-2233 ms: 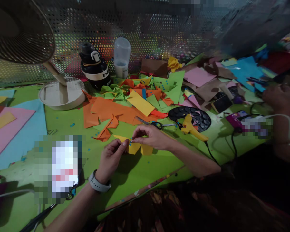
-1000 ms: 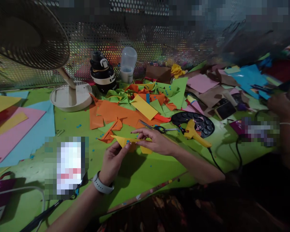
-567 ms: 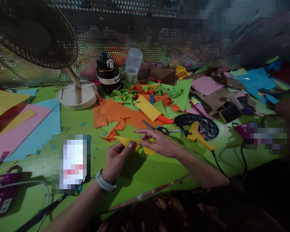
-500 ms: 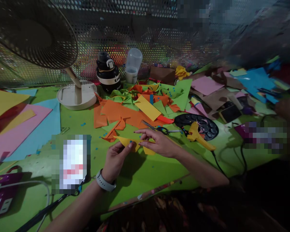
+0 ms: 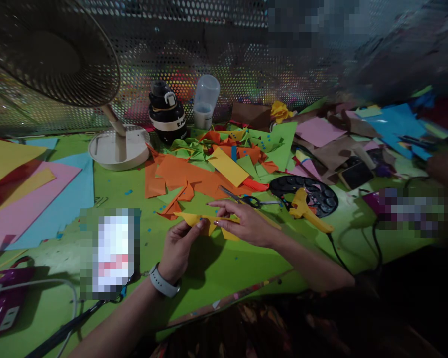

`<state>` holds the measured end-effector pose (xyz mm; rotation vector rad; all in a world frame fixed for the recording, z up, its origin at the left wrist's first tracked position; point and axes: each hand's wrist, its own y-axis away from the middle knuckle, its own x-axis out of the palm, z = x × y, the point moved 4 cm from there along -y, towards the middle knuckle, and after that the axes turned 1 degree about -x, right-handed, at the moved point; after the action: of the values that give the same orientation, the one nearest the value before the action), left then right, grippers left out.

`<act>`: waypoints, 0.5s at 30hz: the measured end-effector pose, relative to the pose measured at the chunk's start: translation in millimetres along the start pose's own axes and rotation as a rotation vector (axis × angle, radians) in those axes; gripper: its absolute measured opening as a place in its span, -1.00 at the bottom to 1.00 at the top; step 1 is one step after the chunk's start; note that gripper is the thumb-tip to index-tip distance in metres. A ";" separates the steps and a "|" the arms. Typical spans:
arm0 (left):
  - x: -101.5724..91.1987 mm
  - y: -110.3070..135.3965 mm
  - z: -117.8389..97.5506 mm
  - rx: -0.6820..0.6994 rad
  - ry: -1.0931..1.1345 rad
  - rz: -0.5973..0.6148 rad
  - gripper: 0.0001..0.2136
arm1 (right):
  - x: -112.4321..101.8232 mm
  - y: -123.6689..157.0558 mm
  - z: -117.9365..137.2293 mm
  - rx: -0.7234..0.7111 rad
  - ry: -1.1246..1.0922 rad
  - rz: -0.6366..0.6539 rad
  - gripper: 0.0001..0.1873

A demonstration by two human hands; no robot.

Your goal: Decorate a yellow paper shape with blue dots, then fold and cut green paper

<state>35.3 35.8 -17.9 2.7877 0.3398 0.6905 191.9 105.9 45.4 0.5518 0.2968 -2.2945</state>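
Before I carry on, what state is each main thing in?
Left hand: pinching yellow paper.
Yellow paper: bent.
Right hand: at the paper, index finger extended.
Glue gun: lying across black palette.
Scissors: lying down, blade opening unclear.
Black bottle: upright, capped.
Fan: spinning unclear.

Yellow paper (image 5: 210, 228), green table (image 5: 224, 278), orange scraps (image 5: 186, 171), seemingly floral dark clothing (image 5: 254, 318)

This looks like a craft workspace, given the coloured paper scraps (image 5: 186, 171), scissors (image 5: 230, 194) and glue gun (image 5: 304, 211).
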 end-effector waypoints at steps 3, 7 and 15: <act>0.6 0.7 0.2 -0.009 0.014 -0.012 -0.83 | 0.1 0.0 0.3 0.012 0.001 -0.002 -0.57; -0.8 -0.8 1.6 -0.010 0.022 -0.014 -0.80 | 0.1 -0.1 -1.0 0.013 -0.002 -0.004 -0.55; -6.6 -4.5 3.4 0.003 -0.020 -0.035 -0.79 | 2.9 0.5 -5.5 0.012 -0.018 0.056 -0.49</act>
<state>30.5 37.6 -24.9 2.7824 0.3854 0.6538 192.1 105.7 39.1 0.5386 0.2558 -2.2476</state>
